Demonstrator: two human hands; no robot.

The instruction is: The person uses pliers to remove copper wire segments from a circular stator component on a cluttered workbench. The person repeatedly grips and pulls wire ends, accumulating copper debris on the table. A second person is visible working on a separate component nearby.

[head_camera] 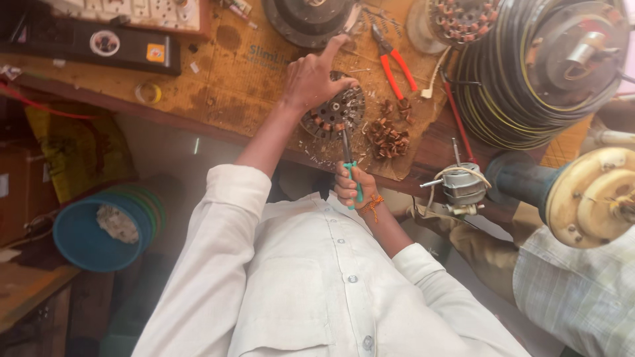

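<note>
Workbench (225, 79) carried a round motor core (334, 114) at its near edge, pinned under the left hand (314, 79), fingers spread. The right hand (348, 187), nearer the body, gripped a green-handled screwdriver (350, 162), its shaft pointing straight away into the core's windings.

**White shirt, orange wrist thread**

The person wears a white buttoned shirt (311, 277), creased and faintly smudged, with long sleeves pushed back well behind the fingers. An orange thread (372, 205) circles the right wrist, just behind the hand.
</note>
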